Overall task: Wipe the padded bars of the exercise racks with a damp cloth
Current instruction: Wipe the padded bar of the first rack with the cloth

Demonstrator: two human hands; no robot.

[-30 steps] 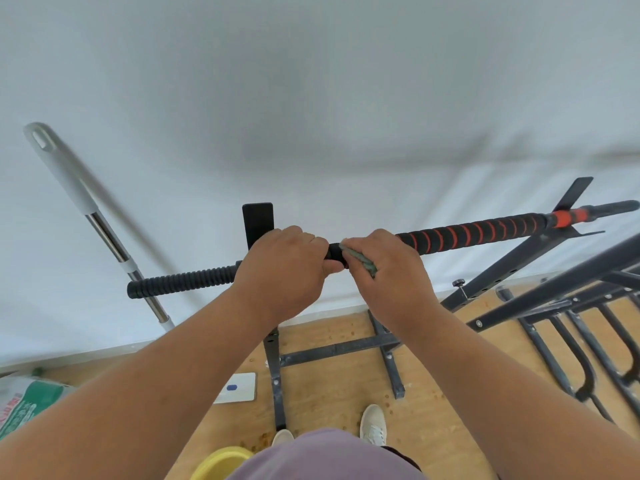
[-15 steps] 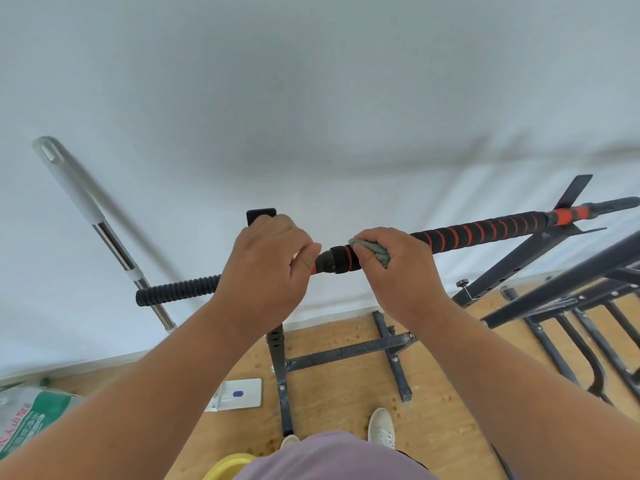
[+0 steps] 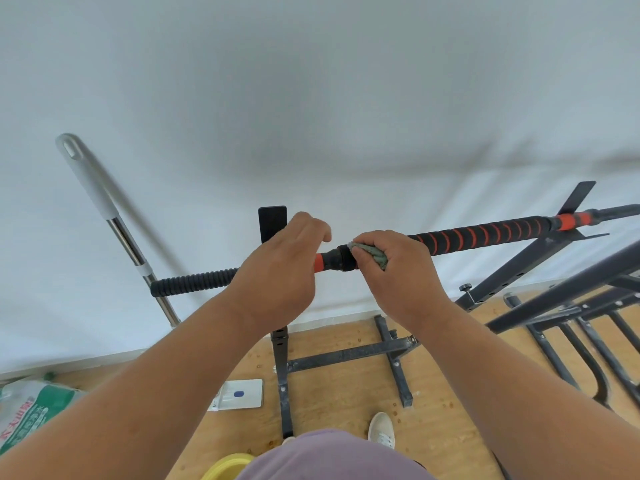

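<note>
A padded bar (image 3: 485, 237), black with orange spiral stripes, runs across the rack from lower left to upper right. Its left end (image 3: 194, 282) is ribbed black foam. My right hand (image 3: 398, 271) presses a grey-green cloth (image 3: 372, 253) around the bar at its black collar. My left hand (image 3: 280, 268) holds the bar just left of that, beside an orange band (image 3: 318, 262). The two hands are a short gap apart.
The rack's dark metal upright (image 3: 281, 368) and floor frame (image 3: 349, 355) stand on a wooden floor below. More dark rack bars (image 3: 571, 289) crowd the right. A mop handle (image 3: 104, 209) leans on the white wall. A yellow basin (image 3: 228, 467) and a green-white bag (image 3: 31, 410) lie near my feet.
My hands have drawn apart: the right hand with the cloth slid right along the bar, uncovering the black collar and orange band. The left hand shifted slightly left.
</note>
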